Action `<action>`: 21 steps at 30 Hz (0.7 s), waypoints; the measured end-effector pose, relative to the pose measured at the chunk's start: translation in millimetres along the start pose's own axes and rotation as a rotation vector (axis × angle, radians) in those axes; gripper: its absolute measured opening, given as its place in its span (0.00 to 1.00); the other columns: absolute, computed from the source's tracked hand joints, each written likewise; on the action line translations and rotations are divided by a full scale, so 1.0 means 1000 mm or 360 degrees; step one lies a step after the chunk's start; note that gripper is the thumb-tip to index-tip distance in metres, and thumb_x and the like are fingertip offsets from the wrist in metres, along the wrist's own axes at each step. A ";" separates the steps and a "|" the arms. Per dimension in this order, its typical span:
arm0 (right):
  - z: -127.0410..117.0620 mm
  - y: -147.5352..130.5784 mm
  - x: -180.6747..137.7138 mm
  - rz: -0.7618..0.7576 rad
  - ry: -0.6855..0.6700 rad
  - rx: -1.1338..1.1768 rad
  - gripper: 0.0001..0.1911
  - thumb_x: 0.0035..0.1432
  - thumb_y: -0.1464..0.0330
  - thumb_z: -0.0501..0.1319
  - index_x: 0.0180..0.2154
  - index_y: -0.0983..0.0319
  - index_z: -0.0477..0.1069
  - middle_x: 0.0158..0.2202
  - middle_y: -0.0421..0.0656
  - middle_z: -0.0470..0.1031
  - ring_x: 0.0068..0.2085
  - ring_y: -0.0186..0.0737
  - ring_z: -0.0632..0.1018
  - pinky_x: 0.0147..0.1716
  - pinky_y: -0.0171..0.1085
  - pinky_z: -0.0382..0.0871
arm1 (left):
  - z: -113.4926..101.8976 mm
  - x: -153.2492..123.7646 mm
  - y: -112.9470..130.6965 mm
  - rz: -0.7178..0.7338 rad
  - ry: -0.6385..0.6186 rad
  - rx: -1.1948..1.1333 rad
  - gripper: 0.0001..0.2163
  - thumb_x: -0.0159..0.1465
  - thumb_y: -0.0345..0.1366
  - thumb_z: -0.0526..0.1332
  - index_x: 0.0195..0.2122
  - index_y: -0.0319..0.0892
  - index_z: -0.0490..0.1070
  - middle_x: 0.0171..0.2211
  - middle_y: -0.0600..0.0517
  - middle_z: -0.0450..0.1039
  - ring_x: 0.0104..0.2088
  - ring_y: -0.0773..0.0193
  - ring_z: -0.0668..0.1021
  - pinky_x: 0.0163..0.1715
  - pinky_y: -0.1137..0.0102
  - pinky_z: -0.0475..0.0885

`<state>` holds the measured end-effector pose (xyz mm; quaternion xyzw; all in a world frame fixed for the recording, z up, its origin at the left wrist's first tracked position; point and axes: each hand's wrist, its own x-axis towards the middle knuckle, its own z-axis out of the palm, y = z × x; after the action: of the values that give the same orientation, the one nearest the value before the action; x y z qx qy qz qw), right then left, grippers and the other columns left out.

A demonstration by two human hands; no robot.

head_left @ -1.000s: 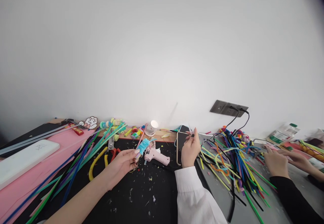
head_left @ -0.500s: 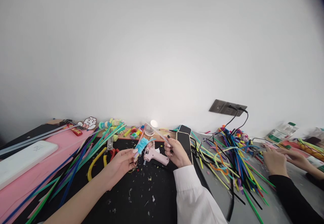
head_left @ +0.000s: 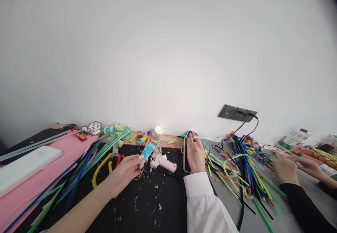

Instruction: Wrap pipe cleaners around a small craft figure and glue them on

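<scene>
My left hand (head_left: 131, 166) pinches a small bundle wrapped in fuzzy blue pipe cleaner (head_left: 147, 151), with a blue end sticking out to the upper right. A pale pink glue gun (head_left: 164, 163) lies on the black mat just right of this bundle. My right hand (head_left: 196, 152) is raised over the phone (head_left: 186, 161), its palm partly turned toward me. Its fingers are extended, and a thin white strip (head_left: 207, 138) sits at the fingertips, pointing right. How the fingers grip that strip is hard to make out.
A white cup (head_left: 158, 134) stands by the wall. Pliers (head_left: 116, 152) and bundled pipe cleaners (head_left: 86, 166) lie left, beside a white box (head_left: 28, 168). More pipe cleaners (head_left: 250, 170) and black cables (head_left: 240, 198) spread right. Another person's hands (head_left: 286, 168) work at far right.
My right hand has moved right and turned palm upward, swinging the white strip from pointing up-left to pointing right. My left hand stays put with the blue bundle.
</scene>
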<state>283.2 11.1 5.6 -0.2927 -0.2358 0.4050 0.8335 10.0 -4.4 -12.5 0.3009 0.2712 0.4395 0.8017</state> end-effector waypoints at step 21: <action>0.028 -0.005 -0.035 -0.0128 -0.0338 -0.2753 0.13 0.60 0.69 0.53 0.26 0.62 0.72 0.25 0.47 0.75 0.29 0.40 0.75 0.27 0.34 0.60 | 0.004 -0.002 0.001 0.0005 0.0028 0.0044 0.14 0.46 0.40 0.75 0.23 0.38 0.73 0.21 0.56 0.64 0.24 0.71 0.66 0.26 0.75 0.66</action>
<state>248.2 -11.7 23.9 -0.7750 -0.5472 0.0794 0.3060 11.5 -6.2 -8.5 0.3086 0.2839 0.4396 0.7943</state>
